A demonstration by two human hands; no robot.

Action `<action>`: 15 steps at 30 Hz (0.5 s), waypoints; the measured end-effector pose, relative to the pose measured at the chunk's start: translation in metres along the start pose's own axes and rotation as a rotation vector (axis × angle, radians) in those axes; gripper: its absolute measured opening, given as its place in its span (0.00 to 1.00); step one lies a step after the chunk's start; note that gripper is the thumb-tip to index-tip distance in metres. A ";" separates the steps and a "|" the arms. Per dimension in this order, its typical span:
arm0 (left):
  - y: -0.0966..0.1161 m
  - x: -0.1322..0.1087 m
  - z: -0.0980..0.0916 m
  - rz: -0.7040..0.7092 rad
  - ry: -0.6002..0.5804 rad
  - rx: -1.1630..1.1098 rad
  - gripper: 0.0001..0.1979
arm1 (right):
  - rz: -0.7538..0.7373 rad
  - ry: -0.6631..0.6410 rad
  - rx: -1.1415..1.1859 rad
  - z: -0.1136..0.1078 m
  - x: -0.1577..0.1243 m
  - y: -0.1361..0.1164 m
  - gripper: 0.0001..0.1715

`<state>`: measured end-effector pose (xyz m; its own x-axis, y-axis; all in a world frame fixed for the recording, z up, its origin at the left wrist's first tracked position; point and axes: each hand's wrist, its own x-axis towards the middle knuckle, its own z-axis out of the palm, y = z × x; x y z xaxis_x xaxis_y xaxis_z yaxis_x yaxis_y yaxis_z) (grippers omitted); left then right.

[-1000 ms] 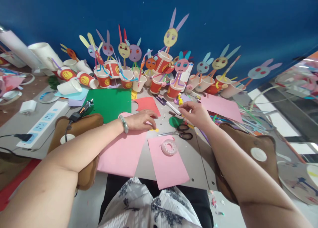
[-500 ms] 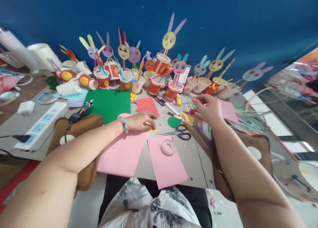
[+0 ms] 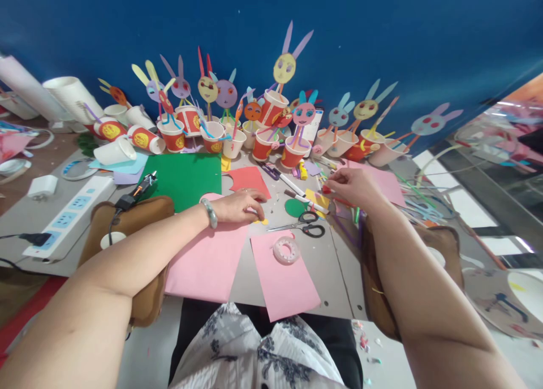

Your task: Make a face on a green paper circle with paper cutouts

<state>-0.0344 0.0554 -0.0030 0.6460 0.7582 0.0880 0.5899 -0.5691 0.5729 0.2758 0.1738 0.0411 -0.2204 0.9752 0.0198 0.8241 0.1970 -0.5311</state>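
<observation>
My left hand (image 3: 241, 206), with a jade-coloured bangle at the wrist, lies palm down at the corner of a pink sheet (image 3: 207, 259). Its fingers are loosely bent and open, the tips beside small yellow paper pieces (image 3: 261, 221). My right hand (image 3: 352, 186) reaches down over a cluster of small craft items, fingers curved and apart, tips by a small red item (image 3: 326, 189). Between the hands are black-handled scissors (image 3: 311, 224), a green paper circle (image 3: 294, 208) and a marker (image 3: 311, 201). A tape roll (image 3: 285, 250) rests on a smaller pink sheet (image 3: 280, 293).
Paper cups with rabbit-faced figures (image 3: 296, 151) line the blue wall (image 3: 169, 16). Green paper (image 3: 182, 180) and red paper (image 3: 250, 182) lie behind my left hand. A power strip (image 3: 72, 214) stands left. Brown cushions (image 3: 373, 287) sit under both forearms. Pipe cleaners (image 3: 424, 202) lie right.
My right hand has lowered slightly, bringing its fingertips closer to the small red item. The left hand stays in place. The whole view has shifted a little.
</observation>
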 end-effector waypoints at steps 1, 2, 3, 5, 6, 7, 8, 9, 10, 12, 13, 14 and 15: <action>0.000 0.000 0.000 0.001 0.003 0.004 0.09 | 0.006 -0.007 0.007 0.001 0.000 -0.001 0.07; 0.000 0.000 0.000 0.004 0.004 0.007 0.09 | 0.008 -0.001 0.010 0.001 -0.001 -0.001 0.06; 0.000 0.000 0.000 0.007 0.004 0.009 0.09 | 0.006 0.011 0.008 0.001 -0.001 -0.001 0.06; 0.000 0.000 0.000 0.014 0.001 0.011 0.09 | -0.002 0.025 -0.002 0.000 0.000 0.000 0.05; -0.001 0.000 0.000 0.016 0.000 0.011 0.09 | -0.005 0.025 -0.005 0.000 0.000 0.001 0.05; -0.001 0.000 0.000 0.018 -0.001 0.010 0.09 | -0.009 0.022 -0.009 0.000 0.001 0.002 0.05; -0.001 0.000 0.000 0.017 -0.002 0.010 0.09 | -0.014 0.022 -0.012 0.001 0.002 0.003 0.05; -0.001 0.000 0.000 0.015 -0.002 0.009 0.09 | -0.024 0.023 -0.015 0.002 0.002 0.004 0.05; -0.001 0.000 0.000 0.012 -0.004 0.009 0.09 | -0.037 0.026 -0.018 0.004 0.003 0.005 0.06; -0.001 0.001 0.000 0.008 -0.008 0.006 0.09 | -0.070 0.030 -0.022 0.011 0.004 0.005 0.09; -0.001 0.001 0.000 0.008 -0.009 0.004 0.09 | -0.109 0.031 -0.044 0.016 0.004 0.004 0.12; -0.001 0.001 0.000 0.010 -0.008 0.003 0.09 | -0.159 0.036 -0.080 0.021 0.005 0.003 0.15; -0.001 0.001 0.000 0.014 -0.008 0.004 0.09 | -0.241 0.042 -0.150 0.027 0.005 0.003 0.18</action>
<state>-0.0343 0.0567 -0.0035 0.6580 0.7477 0.0891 0.5828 -0.5806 0.5686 0.2631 0.1763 0.0171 -0.3998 0.9013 0.1670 0.8192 0.4331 -0.3761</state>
